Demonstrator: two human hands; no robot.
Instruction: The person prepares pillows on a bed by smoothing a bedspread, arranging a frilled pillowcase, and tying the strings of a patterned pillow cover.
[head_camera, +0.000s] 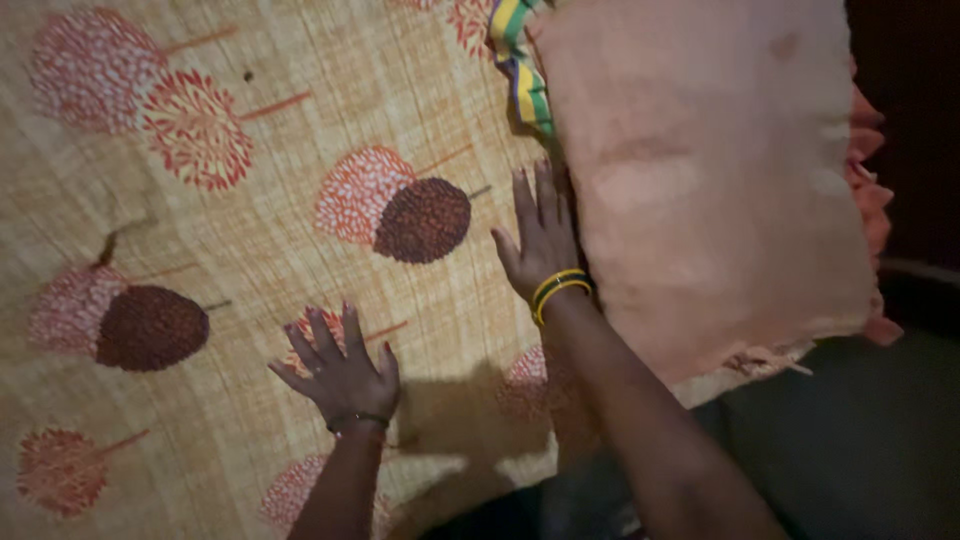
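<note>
My left hand (340, 375) lies flat, fingers spread wide, on the tan woven sheet printed with red and brown trees (250, 250). My right hand (543, 240), open too, presses beside the pink frilled pillow (710, 170). Best to smooth outward from that pillow, palms low and even.

Dim, warm light, brightest toward nine o'clock. Deep darkness (915, 120) at two o'clock, nothing readable there. Dull grey-green surface (850, 440) at five o'clock, in shade, kind unclear. Strip of striped cloth (520, 60) in yellow, green and blue at twelve o'clock. Soft shadows at six o'clock.
</note>
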